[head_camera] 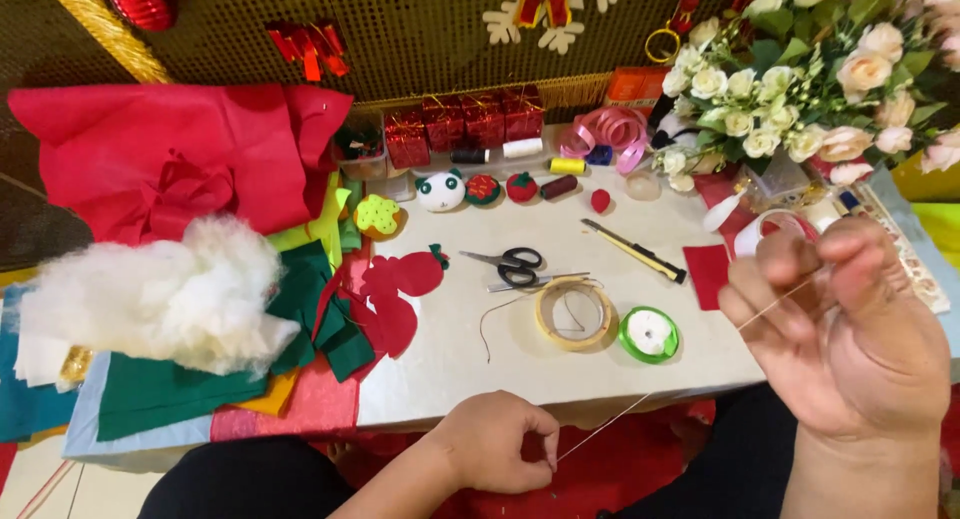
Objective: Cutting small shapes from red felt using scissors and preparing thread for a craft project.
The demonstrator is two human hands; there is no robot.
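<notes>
A thread runs between the left hand, low before the table, and the right hand, raised at the right. On the table, scissors lie behind a tape roll, a ribbon spool just right of it. Stuffing sits on felt sheets at the left.

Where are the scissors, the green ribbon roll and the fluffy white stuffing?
scissors (519,267): head view, on the black handles.
green ribbon roll (649,334): head view, on its white middle.
fluffy white stuffing (160,294): head view, middle of the heap.
</notes>
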